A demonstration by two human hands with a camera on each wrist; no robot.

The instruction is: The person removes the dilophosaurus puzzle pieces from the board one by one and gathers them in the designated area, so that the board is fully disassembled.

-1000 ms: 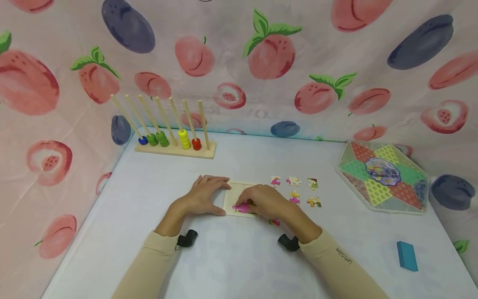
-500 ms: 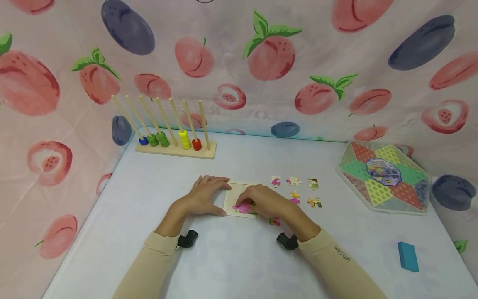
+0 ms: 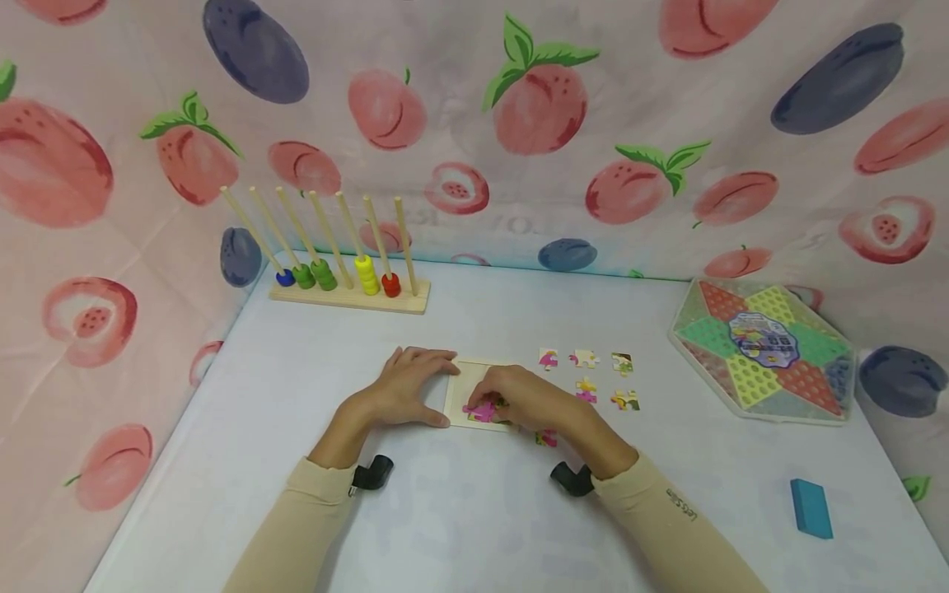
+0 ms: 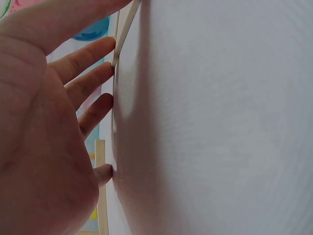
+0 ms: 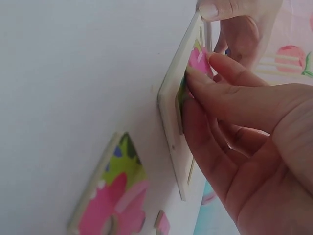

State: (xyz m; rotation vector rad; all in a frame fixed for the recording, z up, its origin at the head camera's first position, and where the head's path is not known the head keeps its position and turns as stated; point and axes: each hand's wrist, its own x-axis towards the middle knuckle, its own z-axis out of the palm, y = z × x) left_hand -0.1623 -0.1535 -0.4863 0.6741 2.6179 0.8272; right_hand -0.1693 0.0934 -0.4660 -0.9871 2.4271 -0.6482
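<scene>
A shallow wooden puzzle tray [image 3: 460, 387] lies flat on the white table between both hands. My left hand [image 3: 400, 389] rests at its left side, thumb and fingers spread and touching its corners. Over the tray's right part, my right hand [image 3: 528, 400] pinches a puzzle piece [image 5: 184, 90] with thumb and fingers, low in the frame. A pink section of puzzle [image 3: 483, 412] shows under the fingertips; how many pieces it comprises is hidden. One loose pink and green piece [image 3: 546, 439] lies under the right wrist.
Several loose pieces, among them a yellow and pink one [image 3: 586, 390], lie right of the tray. A wooden bead counter [image 3: 348, 301] stands back left. A hexagonal board game box [image 3: 764, 350] lies at right, a blue block [image 3: 811, 509] nearer the front.
</scene>
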